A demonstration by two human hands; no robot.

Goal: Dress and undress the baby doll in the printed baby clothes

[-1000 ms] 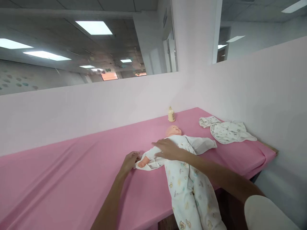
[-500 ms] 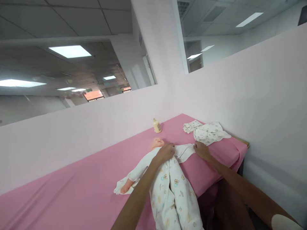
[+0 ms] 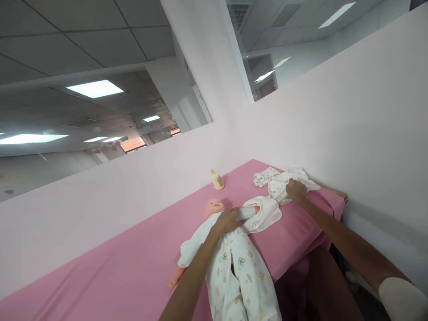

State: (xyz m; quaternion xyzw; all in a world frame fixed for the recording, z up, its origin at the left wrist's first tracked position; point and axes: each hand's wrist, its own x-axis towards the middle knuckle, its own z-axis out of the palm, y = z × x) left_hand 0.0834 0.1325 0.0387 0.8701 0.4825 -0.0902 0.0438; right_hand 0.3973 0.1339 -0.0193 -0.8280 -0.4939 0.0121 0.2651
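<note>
A baby doll (image 3: 214,206) lies on its back on the pink-covered table, in a white top and white trousers (image 3: 242,272) with a small coloured print. My left hand (image 3: 228,220) is closed around the doll's arm near the shoulder. That arm stretches to the right in a white sleeve, and its hand (image 3: 257,209) shows against a loose white cloth (image 3: 269,216). Farther right, my right hand (image 3: 296,190) is closed over a patterned baby garment (image 3: 280,186); its fingertips are hidden. The doll's other hand (image 3: 175,277) rests bare on the table.
A cream-coloured bottle (image 3: 217,180) stands near the wall beyond the doll's head. A second piece of patterned cloth (image 3: 265,176) lies in the back corner. White walls (image 3: 301,129) with windows border the pink table cover (image 3: 100,272) on two sides.
My right hand has let go of the white cloth and moved back and right to the patterned garment. The doll's hand is now exposed at the cloth. My left hand stays at the doll's shoulder.
</note>
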